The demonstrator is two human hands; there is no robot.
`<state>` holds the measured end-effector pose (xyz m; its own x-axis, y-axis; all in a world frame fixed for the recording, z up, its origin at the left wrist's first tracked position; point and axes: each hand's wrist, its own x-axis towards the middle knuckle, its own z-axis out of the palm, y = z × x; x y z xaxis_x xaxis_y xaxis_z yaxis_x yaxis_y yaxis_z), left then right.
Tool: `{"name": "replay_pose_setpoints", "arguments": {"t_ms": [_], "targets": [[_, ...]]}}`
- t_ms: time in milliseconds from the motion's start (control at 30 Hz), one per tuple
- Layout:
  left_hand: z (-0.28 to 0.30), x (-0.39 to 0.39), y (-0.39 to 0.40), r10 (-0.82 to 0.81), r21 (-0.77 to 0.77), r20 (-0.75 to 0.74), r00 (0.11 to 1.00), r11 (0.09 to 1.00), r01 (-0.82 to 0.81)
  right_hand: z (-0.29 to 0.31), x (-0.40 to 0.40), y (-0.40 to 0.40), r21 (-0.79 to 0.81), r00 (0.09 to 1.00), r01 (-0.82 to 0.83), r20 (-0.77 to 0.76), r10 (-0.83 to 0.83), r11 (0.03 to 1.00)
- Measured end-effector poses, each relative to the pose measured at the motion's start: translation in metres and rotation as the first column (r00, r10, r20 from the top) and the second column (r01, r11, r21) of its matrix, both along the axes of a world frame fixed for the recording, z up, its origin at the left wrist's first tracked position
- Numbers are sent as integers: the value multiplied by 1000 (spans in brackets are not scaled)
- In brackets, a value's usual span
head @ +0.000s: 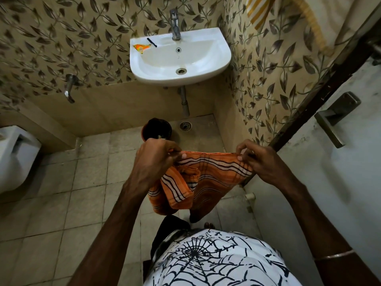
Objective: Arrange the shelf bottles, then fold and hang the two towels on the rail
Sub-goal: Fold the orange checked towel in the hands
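Left hand, right hand pinch orange towel top edge.

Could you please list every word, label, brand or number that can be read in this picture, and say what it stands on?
No text can be read anywhere in this view.
The orange wrapper on the sink rim: its print is too small and blurred to read.
The shirt: only a web drawing, no letters.
The orange towel, pinched by the left hand and the right hand: stripes only.

A single wide-angle head camera looks steeply down and forward from the person's own height, close above both forearms, taking in the floor below and the sink on the far wall.
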<state>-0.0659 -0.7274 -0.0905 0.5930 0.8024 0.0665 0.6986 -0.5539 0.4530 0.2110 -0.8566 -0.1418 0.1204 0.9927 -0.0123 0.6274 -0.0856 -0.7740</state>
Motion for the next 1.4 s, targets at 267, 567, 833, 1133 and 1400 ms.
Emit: {"name": "replay_pose_setpoints", "arguments": {"t_ms": [267,567,833,1133,1400], "targets": [[3,2,9,367,36,304,879,918,-396,-14,-5,-8,-321,967,-166,-237,91,932],[2,23,5,475,-176,476,740,876,-449,-7,-42,6,-81,979,-176,-116,166,981],[-1,49,-18,404,-290,501,765,912,-291,12,-87,36,77,910,-296,-281,306,952],[0,28,-19,337,-414,369,866,894,-172,12,-92,44,37,900,-238,-367,235,970],[-3,-8,-7,283,-699,342,896,713,42,16,-69,38,95,899,-110,-415,140,989]]}}
